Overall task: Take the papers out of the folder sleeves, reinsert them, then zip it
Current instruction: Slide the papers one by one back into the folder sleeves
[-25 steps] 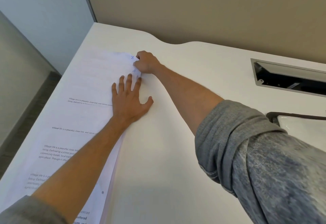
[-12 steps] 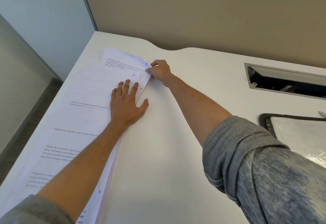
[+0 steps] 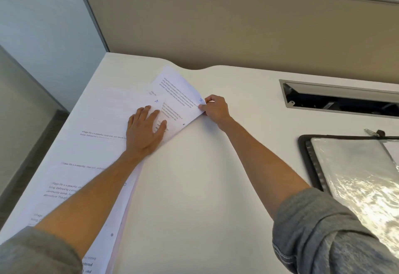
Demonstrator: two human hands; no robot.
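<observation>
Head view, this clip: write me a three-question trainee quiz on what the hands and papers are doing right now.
1. True or false: the left hand lies flat on the stack of papers.
2. What does the right hand pinch? A) the folder's zipper B) the corner of the sheet marked with a blue number C) nothing
3. Fill in: the open folder lies on the desk to the person's ____.

Key: 1 true; 2 B; 3 right.
</observation>
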